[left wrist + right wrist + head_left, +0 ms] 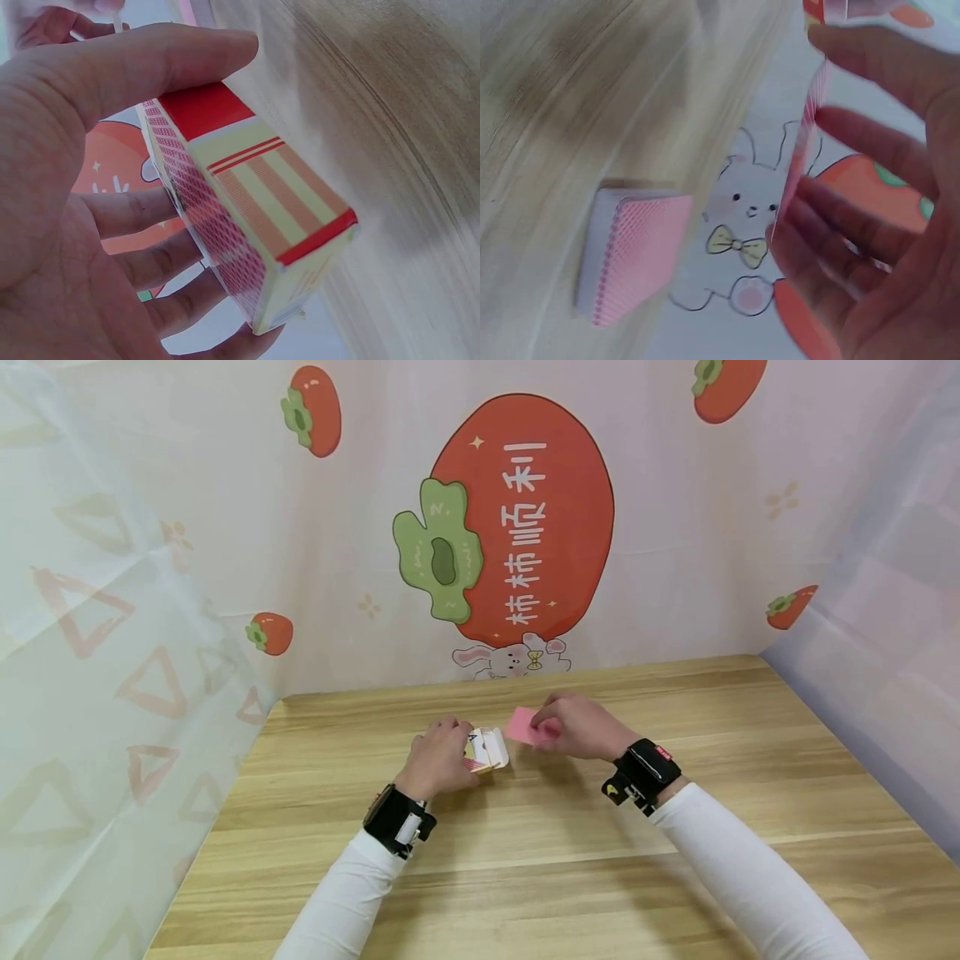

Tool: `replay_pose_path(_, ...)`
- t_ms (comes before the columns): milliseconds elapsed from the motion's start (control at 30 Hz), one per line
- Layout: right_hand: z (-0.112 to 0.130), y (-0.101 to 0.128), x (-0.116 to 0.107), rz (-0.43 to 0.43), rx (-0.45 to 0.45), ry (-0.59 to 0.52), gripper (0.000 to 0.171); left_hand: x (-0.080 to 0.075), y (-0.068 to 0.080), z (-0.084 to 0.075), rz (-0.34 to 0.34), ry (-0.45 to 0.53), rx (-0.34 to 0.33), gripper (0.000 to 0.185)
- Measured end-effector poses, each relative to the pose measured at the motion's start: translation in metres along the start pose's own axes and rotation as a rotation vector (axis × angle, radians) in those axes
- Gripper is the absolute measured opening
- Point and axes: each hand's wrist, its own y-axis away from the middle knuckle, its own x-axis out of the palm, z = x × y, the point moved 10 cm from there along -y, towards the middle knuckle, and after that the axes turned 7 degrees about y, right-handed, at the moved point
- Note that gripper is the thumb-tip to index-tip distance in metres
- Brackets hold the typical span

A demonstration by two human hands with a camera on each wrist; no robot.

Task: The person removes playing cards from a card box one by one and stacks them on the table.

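Note:
My left hand (438, 758) grips a playing-card box (487, 750), thumb on one narrow side and fingers against the opposite one. The box has a red and cream edge and a red checked face (217, 225) in the left wrist view. Its open flap points right in the head view, and a letter A shows near the opening. Just right of it, my right hand (581, 727) pinches a thin pink-backed playing card (802, 150) between thumb and fingers, seen nearly edge-on. A pink-backed deck of cards (641, 255) lies on the table below that hand.
The wooden table (525, 860) ends at a hanging cloth (360, 527) printed with persimmons and a rabbit. More cloth hangs along the left and right sides. Each wrist wears a black strap with a camera (645, 774).

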Motion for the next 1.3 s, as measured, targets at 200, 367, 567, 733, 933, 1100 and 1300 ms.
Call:
replay_pose_path(200, -0.034, 0.001, -0.001, -0.081, 0.175, 0.033, 0.033, 0.001, 0.001, 0.0, 0.002, 0.01, -0.009, 0.073)
replay_pose_path(367, -0.057, 0.007, -0.001, -0.144, 0.322, 0.029, 0.034, 0.001, 0.001, 0.0, 0.005, 0.006, -0.008, 0.073)
replay_pose_path(567, -0.073, 0.011, 0.004, -0.163, 0.412, 0.005, 0.037, 0.002, 0.001, 0.0, 0.007, 0.013, -0.008, 0.072)
replay_pose_path(733, -0.081, 0.014, 0.015, -0.135, 0.445, -0.021, 0.039, 0.005, 0.002, -0.002, 0.017, 0.019, -0.004, 0.072)
replay_pose_path(933, -0.085, 0.014, 0.021, -0.133, 0.444, -0.004, 0.038, 0.008, 0.002, -0.001, 0.031, 0.023, -0.001, 0.072)
replay_pose_path(1100, -0.086, 0.011, 0.022, -0.136, 0.428, 0.011, 0.034, 0.008, 0.001, -0.001, 0.029, 0.029, 0.003, 0.074)
replay_pose_path(1300, -0.086, 0.009, 0.024, -0.11, 0.433, 0.026, 0.034, 0.007, 0.0, -0.001, 0.033, 0.025, -0.005, 0.074)
